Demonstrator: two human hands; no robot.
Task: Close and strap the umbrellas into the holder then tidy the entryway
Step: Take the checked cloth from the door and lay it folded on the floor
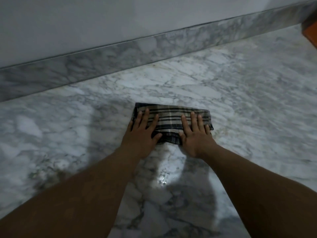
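A folded plaid cloth (169, 120), dark blue and beige, lies flat on the marble floor (240, 103). My left hand (143, 133) rests palm down on its left part, fingers spread. My right hand (195, 133) presses flat on its right part, fingers also apart. Neither hand grips the cloth; both lie on top of it. No umbrella or holder is in view.
A marble skirting (120, 54) runs along the base of a pale wall (103, 18) behind the cloth. An orange-brown wooden edge (310, 30) shows at the far right. A bright light spot reflects on the floor between my forearms.
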